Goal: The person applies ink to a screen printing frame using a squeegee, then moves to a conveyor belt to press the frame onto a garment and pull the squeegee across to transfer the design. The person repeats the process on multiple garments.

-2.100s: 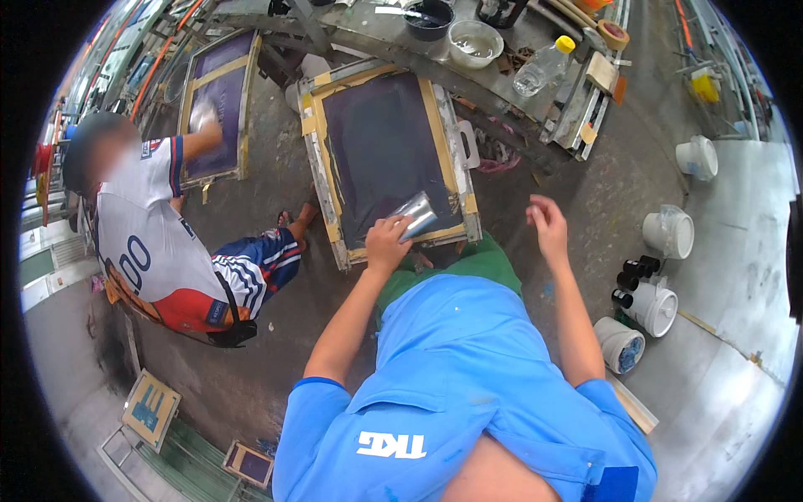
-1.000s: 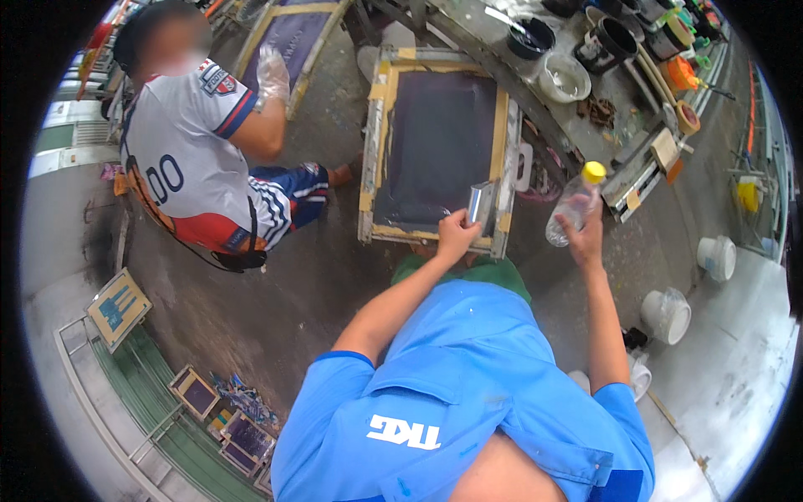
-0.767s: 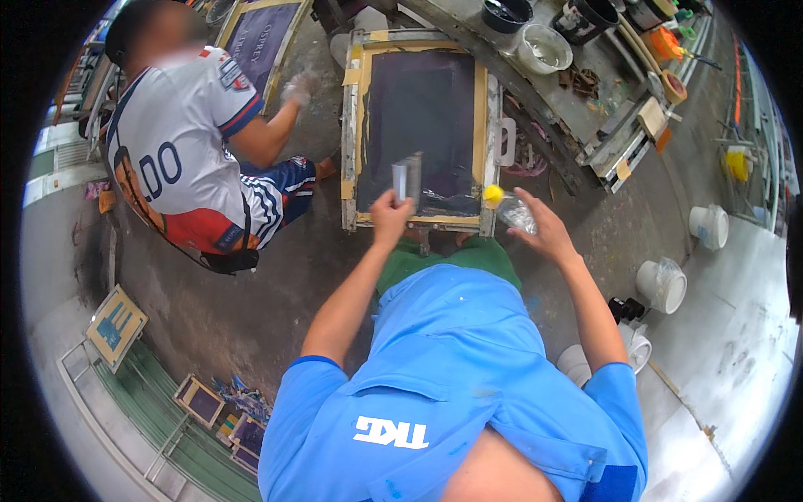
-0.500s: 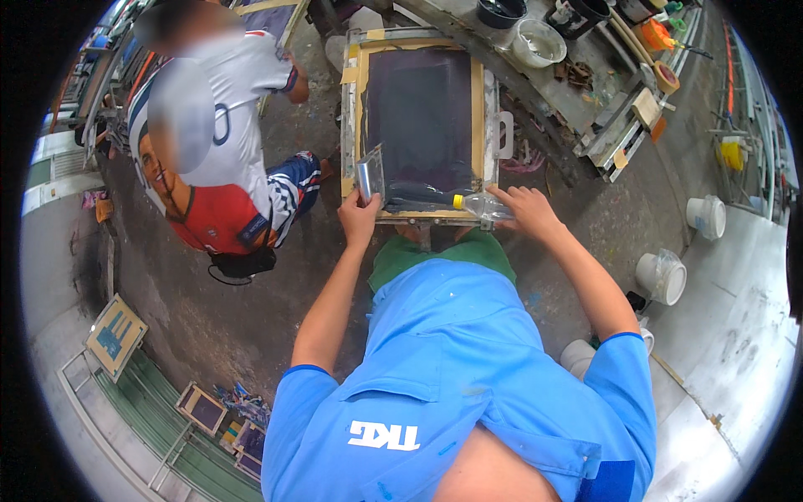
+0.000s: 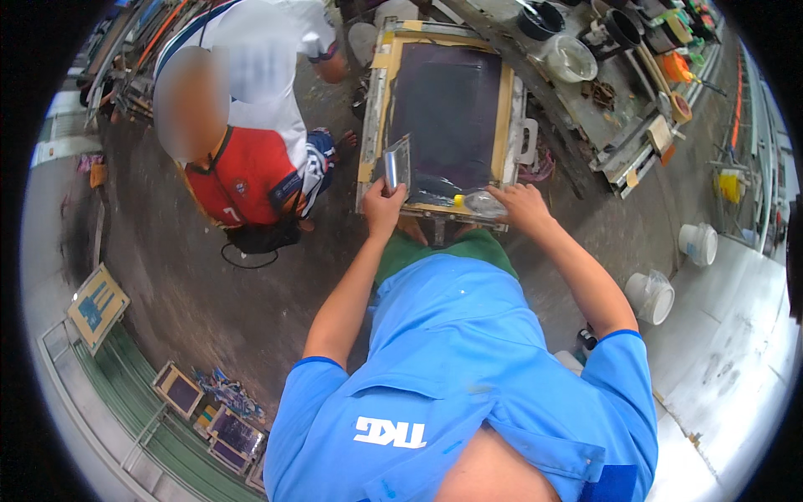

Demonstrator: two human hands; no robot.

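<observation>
In front of me sits a screen-printing frame [image 5: 507, 113], its dark mesh bordered by tan tape. Pinched upright in my left hand [image 5: 383, 206] is a flat scraper [image 5: 396, 167] with a shiny silver strip, over the frame's near left corner. My right hand [image 5: 524, 207] grips a clear plastic bottle [image 5: 483, 203] by its base. The bottle lies sideways above the frame's near edge, yellow cap pointing left. Wet, glossy streaks show on the mesh between the scraper and the bottle.
Close by on the left is another person [image 5: 251, 176] in a red and white shirt. A cluttered bench [image 5: 577, 105] at the far right bears a clear tub [image 5: 570, 58], dark pots and tape rolls. White buckets [image 5: 650, 297] stand on the floor to my right.
The view has shifted, so the frame sits farther right and higher in the picture. The person at left appears moved within it. Both hands keep their grips on the scraper and bottle.
</observation>
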